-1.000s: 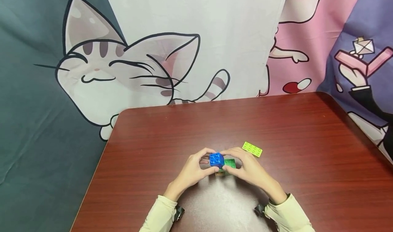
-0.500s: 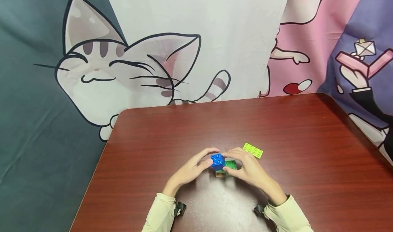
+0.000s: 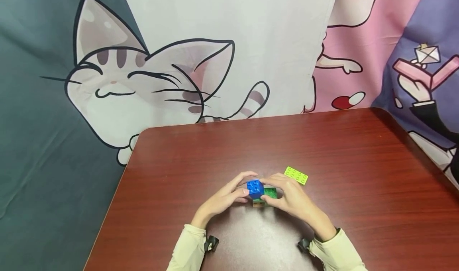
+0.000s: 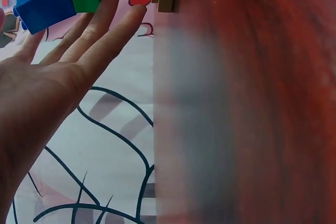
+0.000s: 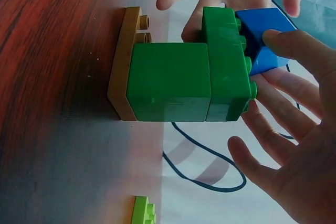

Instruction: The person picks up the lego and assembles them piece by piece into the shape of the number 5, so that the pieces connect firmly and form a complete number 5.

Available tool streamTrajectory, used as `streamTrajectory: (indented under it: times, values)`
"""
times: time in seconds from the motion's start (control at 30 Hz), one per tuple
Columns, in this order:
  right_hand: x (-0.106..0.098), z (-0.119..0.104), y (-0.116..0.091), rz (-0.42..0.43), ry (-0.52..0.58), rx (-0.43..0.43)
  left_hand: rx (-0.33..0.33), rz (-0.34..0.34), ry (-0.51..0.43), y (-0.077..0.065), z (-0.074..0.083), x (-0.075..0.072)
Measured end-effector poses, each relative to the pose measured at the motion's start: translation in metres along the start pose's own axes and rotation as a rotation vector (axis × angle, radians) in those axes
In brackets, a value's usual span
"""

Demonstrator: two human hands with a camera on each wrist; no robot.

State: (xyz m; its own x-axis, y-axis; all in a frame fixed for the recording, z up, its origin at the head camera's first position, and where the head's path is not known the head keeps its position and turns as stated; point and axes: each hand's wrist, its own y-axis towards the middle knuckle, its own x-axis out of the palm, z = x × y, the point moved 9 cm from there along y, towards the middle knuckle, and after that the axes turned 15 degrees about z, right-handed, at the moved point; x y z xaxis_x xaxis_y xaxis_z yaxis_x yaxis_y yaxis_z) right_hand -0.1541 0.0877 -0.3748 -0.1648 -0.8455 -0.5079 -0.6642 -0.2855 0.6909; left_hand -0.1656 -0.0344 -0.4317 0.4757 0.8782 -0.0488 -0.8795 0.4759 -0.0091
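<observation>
The blue brick point(image 3: 255, 186), at the top left of the green-and-brown stack point(image 5: 169, 82), seating unclear, is pinched by the right hand point(image 3: 288, 194), the left hand point(image 3: 226, 196) loosely extended beside it; judged light, rigid and smooth, best gripped on opposite side faces.

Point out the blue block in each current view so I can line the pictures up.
Head: blue block below centre, slightly right.
Left wrist: blue block, top left.
Right wrist: blue block, upper right.
Shared landmark: the upper green block, right of it in the head and left wrist views, left of it in the right wrist view.
</observation>
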Motion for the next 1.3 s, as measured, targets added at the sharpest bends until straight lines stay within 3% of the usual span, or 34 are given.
streamTrajectory:
  times: [0.63, 1.3]
  values:
    - [-0.0025, -0.0019, 0.0002, -0.024, 0.012, 0.02, -0.042, 0.004, -0.067, 0.0033, -0.0017, 0.0002]
    - [-0.0026, -0.0027, 0.0002, -0.03, -0.023, 0.018, -0.037, 0.029, -0.071, 0.0038, -0.006, -0.0032]
